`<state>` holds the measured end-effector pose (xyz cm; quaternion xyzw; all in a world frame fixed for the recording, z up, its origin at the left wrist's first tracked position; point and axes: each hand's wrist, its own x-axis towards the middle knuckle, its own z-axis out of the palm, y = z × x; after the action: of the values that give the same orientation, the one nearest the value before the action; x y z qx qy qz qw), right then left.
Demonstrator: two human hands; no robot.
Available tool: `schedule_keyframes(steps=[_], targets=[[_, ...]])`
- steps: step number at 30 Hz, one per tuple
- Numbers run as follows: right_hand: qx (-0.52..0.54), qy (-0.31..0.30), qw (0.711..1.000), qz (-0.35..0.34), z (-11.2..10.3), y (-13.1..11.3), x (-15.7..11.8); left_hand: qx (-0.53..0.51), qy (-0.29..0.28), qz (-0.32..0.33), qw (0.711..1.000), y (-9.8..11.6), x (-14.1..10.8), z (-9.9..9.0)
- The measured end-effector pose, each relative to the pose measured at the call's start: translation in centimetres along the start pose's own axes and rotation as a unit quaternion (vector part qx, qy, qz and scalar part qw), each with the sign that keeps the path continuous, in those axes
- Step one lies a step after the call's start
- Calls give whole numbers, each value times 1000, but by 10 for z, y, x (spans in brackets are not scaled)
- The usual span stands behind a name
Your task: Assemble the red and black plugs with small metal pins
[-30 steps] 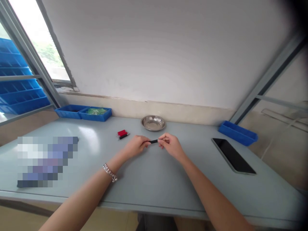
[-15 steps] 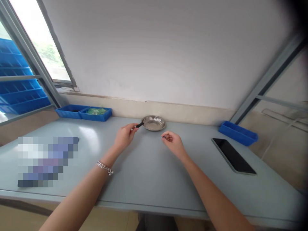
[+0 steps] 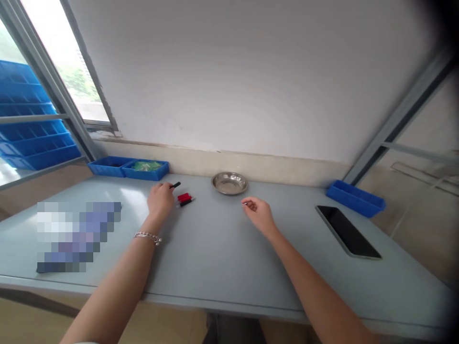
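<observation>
The left hand (image 3: 161, 199) had its grip closed on a slim, dark black stick (image 3: 175, 185), held near the red pieces (image 3: 184, 197) and the black piece (image 3: 186, 203), all short and slender. The right hand (image 3: 257, 212) pinched a tiny shiny piece (image 3: 245, 204), too small to make out. A round dish (image 3: 229, 183) of polished metal stood near the wall, its rim curved and reflective. Blue plastic bins (image 3: 145, 170), one with crinkled green material (image 3: 147, 166), sat at the back left; a long blue bin (image 3: 355, 198) and a flat, glossy black device (image 3: 347, 231) lay to the right. The smooth grey table (image 3: 215, 267) offered open room between the hands and towards its straight front edge, which the forearms crossed.
</observation>
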<state>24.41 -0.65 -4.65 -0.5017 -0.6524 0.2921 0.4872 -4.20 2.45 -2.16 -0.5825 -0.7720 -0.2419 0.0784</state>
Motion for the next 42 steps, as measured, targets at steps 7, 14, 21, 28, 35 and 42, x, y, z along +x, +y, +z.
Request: schedule_keyframes(steps=[7,14,21,28,35,42], targets=[[-18,0,1000,-17,1,-4,-2,28,-55,18,998,-13,4,15],[-42,-6,999,-30,0,-5,-2,11,-114,-6,993,-13,9,19],[-83,-3,995,-48,-1,-3,-1,11,-133,-37,990,-10,8,20],[-115,27,991,-65,-3,-6,-2,-2,-125,-17,992,-11,6,21],[-142,27,987,-72,0,0,-1,-13,-121,-18,992,-12,4,23],[-179,19,980,-89,3,8,2,-3,-122,-26,992,-9,3,21]])
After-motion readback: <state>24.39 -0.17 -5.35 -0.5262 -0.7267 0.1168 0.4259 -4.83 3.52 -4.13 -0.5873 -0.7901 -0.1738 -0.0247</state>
